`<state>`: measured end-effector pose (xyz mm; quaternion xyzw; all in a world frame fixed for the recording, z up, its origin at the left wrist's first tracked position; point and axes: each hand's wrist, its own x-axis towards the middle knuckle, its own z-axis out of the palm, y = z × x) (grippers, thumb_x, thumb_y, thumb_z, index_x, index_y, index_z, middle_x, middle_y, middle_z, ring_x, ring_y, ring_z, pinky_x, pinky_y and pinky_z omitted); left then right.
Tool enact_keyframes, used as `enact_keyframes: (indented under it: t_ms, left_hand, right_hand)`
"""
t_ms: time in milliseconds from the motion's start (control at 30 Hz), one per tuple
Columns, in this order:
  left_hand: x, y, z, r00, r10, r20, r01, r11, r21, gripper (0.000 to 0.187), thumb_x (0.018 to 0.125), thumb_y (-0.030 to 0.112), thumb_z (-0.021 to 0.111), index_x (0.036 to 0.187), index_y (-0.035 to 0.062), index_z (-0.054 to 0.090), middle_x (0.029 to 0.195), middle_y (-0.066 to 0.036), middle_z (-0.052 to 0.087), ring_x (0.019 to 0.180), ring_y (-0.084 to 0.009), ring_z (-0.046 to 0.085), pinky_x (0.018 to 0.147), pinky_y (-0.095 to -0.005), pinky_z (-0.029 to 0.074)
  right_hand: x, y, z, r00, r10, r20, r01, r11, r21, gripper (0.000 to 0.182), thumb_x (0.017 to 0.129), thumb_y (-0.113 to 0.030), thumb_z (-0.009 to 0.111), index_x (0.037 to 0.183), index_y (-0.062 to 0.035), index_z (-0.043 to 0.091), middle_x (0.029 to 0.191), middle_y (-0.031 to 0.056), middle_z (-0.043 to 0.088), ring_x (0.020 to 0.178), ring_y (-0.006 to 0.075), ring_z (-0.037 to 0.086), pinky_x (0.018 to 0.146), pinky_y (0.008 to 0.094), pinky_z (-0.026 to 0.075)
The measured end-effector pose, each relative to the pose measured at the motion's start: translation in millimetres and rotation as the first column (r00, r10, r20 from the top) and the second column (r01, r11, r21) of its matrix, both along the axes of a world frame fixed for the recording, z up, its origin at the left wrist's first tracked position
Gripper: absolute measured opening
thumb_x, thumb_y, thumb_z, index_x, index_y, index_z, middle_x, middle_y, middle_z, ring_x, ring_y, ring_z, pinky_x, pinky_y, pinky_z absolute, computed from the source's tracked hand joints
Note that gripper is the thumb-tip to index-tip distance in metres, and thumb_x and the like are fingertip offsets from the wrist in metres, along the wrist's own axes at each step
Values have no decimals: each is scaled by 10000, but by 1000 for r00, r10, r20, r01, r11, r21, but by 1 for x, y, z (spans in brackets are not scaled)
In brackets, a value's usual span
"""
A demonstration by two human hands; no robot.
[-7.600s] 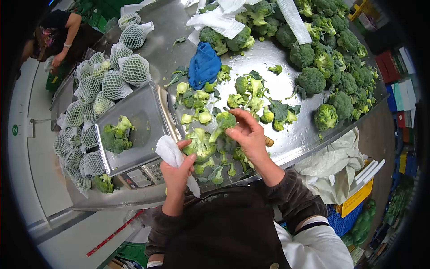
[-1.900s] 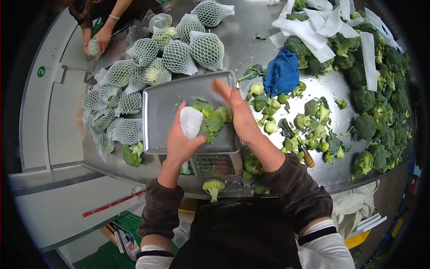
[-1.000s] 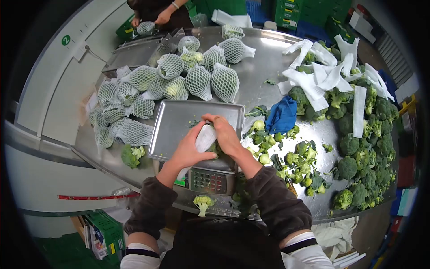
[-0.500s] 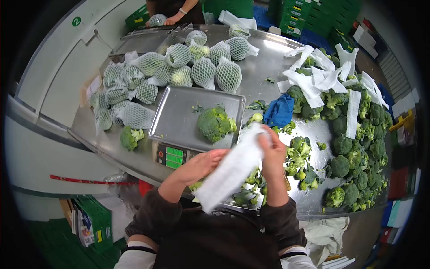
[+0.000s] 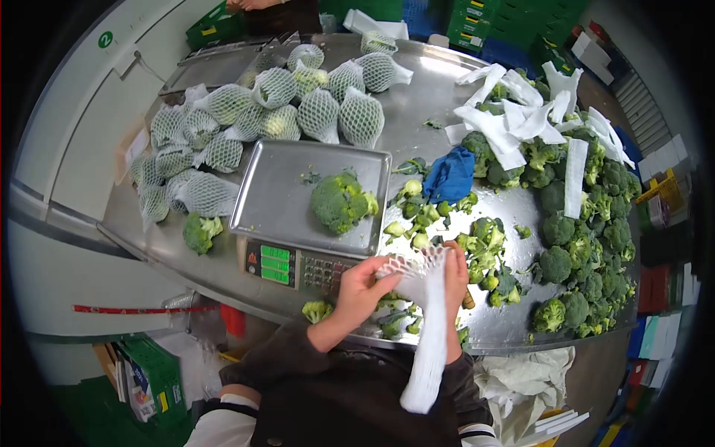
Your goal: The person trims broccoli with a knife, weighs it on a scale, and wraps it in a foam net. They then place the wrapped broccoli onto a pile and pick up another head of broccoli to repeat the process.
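A white foam net sleeve hangs from both my hands, its top edge stretched apart into open mesh. My left hand pinches the left side of that edge. On the right side, my right hand grips it, and part of the sleeve covers the palm. Just beyond, a bare broccoli head lies on the steel pan of a weighing scale with a lit green display. Broccoli stem offcuts lie on the table past my right hand.
Several net-wrapped broccoli heads crowd the back left. A large pile of bare broccoli covers the right, with more white sleeves on top. A blue cloth lies mid-table. Another person's hand shows at the far edge.
The sleeve was flat and slanted between my hands; now its top edge is pulled open and the rest hangs down. My left hand has moved right and now grips it. The view has shifted slightly.
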<state>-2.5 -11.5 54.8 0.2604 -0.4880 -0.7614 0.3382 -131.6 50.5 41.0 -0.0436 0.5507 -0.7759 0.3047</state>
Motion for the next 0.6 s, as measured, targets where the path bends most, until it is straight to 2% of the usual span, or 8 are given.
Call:
enact_keyframes:
  t_ms: [67,167,267,400,467,500,533,600]
  left_hand:
    - [13,-15,-5,999,-44,-12,44,999,-6,76,857,20,526,915,-5,569,868,-12,585,813,-59,525,748,-234,430]
    - [18,-52,-1,956,183,-228,-57,882,467,129,884,99,484,760,66,495,744,-11,520,716,-103,507,683,-282,441]
    - [42,-80,6,970,149,-192,55,633,772,182,892,229,495,854,64,562,824,-72,619,749,-186,600,749,-351,494]
    - [83,-63,-35,895,-413,-171,408,598,690,339,883,241,517,1116,-4,547,1020,-85,633,887,-188,619,829,-341,484]
    - [93,-50,-63,886,-457,79,314,718,622,365,850,226,587,1135,1,551,1058,-77,617,879,-136,603,800,-296,483]
    - [100,-69,-87,868,-497,-12,430,739,519,329,825,223,634,1081,18,596,989,-58,637,782,-105,600,715,-258,491]
    - [92,-88,-42,655,-482,582,428,871,240,257,831,202,629,1007,15,629,874,-37,653,689,-92,597,624,-244,492]
    - [81,-107,-26,915,-16,403,-76,975,211,199,832,133,603,962,-16,625,774,-33,642,633,-88,592,563,-243,483]
  right_hand:
    - [-4,1,-13,940,88,329,-2,968,-252,257,938,-237,446,1043,-25,547,816,13,567,715,94,528,681,243,448]
    - [28,-1,-23,826,252,504,-239,967,-92,349,946,-342,425,1055,-42,564,865,39,587,761,147,532,736,276,461]
    - [42,-5,9,442,744,501,-810,571,-133,422,894,-301,523,1185,2,479,1016,85,605,873,157,582,778,272,483]
    - [14,-28,1,432,861,268,-696,507,-509,366,902,-273,511,1120,19,525,1029,92,606,921,175,589,855,319,469]
    - [8,-42,9,514,772,373,-590,634,-499,369,902,-285,510,1109,19,530,1010,89,609,908,170,593,831,313,480]
    - [5,-50,6,470,787,400,-646,615,-452,334,898,-238,512,1099,28,530,1004,89,614,894,162,599,805,301,490]
    - [6,-56,15,515,776,364,-734,618,-281,276,881,-160,513,1088,19,551,995,84,620,881,143,603,789,279,483]
    - [-3,-71,34,472,879,-65,-794,456,401,249,843,-94,518,1064,-3,584,1000,89,622,851,135,601,745,263,471]
